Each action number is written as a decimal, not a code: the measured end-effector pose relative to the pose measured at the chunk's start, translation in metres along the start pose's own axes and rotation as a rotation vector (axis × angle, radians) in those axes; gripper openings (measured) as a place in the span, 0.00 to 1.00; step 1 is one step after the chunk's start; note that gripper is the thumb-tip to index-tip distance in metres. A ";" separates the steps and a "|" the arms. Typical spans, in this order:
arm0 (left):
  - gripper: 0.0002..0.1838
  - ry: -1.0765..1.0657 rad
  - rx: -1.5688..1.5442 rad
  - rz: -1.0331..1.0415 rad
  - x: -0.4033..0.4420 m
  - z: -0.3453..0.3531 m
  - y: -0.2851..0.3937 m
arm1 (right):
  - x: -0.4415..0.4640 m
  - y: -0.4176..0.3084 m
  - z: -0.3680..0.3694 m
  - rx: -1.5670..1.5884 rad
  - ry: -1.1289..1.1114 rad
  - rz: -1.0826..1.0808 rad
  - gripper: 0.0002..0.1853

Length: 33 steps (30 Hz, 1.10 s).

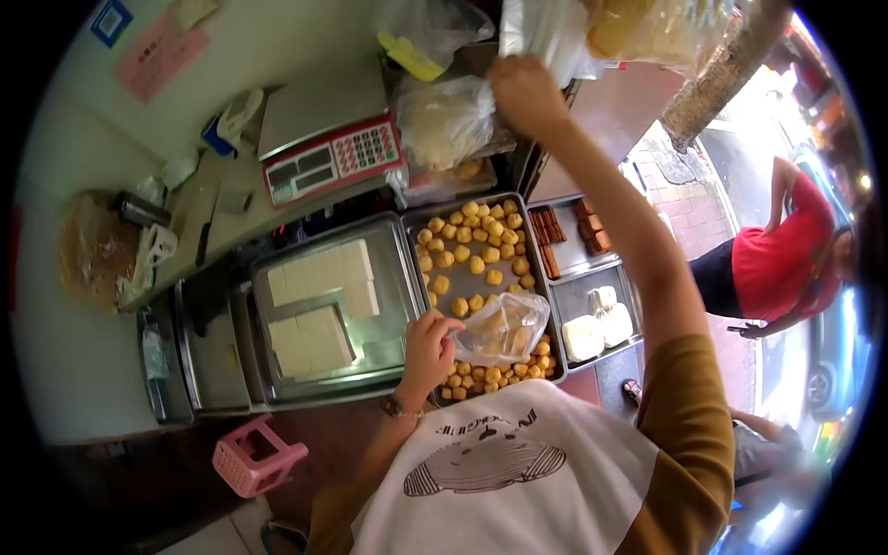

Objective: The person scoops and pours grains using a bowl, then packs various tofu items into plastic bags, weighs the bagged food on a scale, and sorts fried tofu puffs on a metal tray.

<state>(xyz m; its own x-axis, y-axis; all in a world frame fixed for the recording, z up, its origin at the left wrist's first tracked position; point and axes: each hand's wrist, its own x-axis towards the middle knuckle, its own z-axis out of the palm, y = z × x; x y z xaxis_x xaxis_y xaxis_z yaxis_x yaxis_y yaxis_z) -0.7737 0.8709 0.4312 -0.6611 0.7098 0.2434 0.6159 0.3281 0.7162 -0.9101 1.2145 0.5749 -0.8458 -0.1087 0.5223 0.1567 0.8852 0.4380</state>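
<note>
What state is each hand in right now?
Left hand: closed, holding a clear bag.
Right hand: up at the white bags; open or closed cannot be told.

Pale wall (268,46), pink notice (162,57); pink stool (239,470) on reddish floor (324,435); brick pavement (689,205), bright street (743,168) outside at right.

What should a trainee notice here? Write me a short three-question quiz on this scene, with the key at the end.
1. Which of the person's hands holds the clear bag over the yellow balls?
2. True or false: the scale has a red front.
3. What lies in the tray just left of the balls in the picture? A) cups B) white blocks C) spoons

Key: 1. The left hand. 2. True. 3. B.
</note>
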 end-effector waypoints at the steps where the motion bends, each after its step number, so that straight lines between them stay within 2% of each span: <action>1: 0.16 0.020 -0.029 -0.026 -0.002 -0.001 -0.001 | 0.012 0.014 0.013 -0.061 0.077 -0.023 0.06; 4: 0.17 0.078 -0.175 -0.130 -0.010 -0.002 -0.012 | 0.015 0.028 0.011 -0.122 0.193 -0.032 0.06; 5: 0.18 0.081 -0.221 -0.149 -0.014 -0.002 -0.020 | 0.011 0.014 0.008 -0.049 0.257 -0.057 0.05; 7: 0.19 0.129 -0.350 -0.162 -0.020 0.002 -0.033 | -0.001 -0.039 -0.002 0.220 -0.033 -0.080 0.05; 8: 0.19 0.154 -0.420 -0.189 -0.019 0.004 -0.034 | -0.007 -0.077 -0.016 0.551 -0.503 0.174 0.07; 9: 0.18 0.175 -0.490 -0.214 -0.018 0.005 -0.035 | -0.009 -0.113 -0.018 0.645 -0.769 0.346 0.12; 10: 0.18 0.195 -0.558 -0.238 -0.017 0.007 -0.036 | -0.022 -0.148 0.033 0.898 -0.875 0.460 0.18; 12: 0.16 0.212 -0.646 -0.282 -0.015 0.013 -0.043 | -0.042 -0.212 0.101 1.226 -0.538 0.679 0.19; 14: 0.16 0.207 -0.694 -0.348 -0.014 0.016 -0.051 | -0.030 -0.240 0.149 1.559 -0.499 1.028 0.16; 15: 0.16 0.225 -0.703 -0.348 -0.015 0.017 -0.057 | -0.021 -0.246 0.148 1.723 -0.468 1.213 0.15; 18: 0.16 0.245 -0.757 -0.396 -0.025 0.016 -0.069 | -0.018 -0.247 0.141 1.833 -0.424 1.374 0.11; 19: 0.16 0.245 -0.799 -0.434 -0.028 0.014 -0.070 | -0.031 -0.248 0.152 1.943 -0.380 1.243 0.07; 22: 0.12 0.200 -0.910 -0.588 -0.033 0.012 -0.076 | -0.080 -0.248 0.137 1.771 -0.500 1.110 0.07; 24: 0.09 0.105 -0.964 -0.738 -0.031 0.010 -0.074 | -0.114 -0.246 0.090 1.451 -0.594 0.899 0.07; 26: 0.09 -0.037 -1.005 -0.928 -0.018 0.007 -0.066 | -0.181 -0.264 0.082 1.735 -0.403 0.862 0.04; 28: 0.16 0.081 -1.269 -1.025 -0.013 0.031 -0.067 | -0.210 -0.263 0.026 1.935 -0.504 0.974 0.02; 29: 0.19 0.144 -1.399 -1.073 -0.012 0.042 -0.067 | -0.225 -0.263 0.006 1.899 -0.474 0.970 0.02; 31: 0.21 0.059 -1.513 -0.977 0.001 0.041 -0.061 | -0.247 -0.261 -0.025 1.823 -0.402 0.965 0.03; 33: 0.20 -0.099 -1.544 -0.918 0.011 0.048 -0.065 | -0.256 -0.250 -0.050 1.940 -0.442 1.068 0.04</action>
<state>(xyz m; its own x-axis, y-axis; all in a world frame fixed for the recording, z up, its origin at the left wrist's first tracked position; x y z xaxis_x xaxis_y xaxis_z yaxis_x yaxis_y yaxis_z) -0.8002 0.8872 0.3560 -0.4652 0.7047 -0.5357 -0.8473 -0.1792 0.4999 -0.7070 0.9984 0.3686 -0.8852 0.3869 -0.2584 0.1906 -0.2052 -0.9600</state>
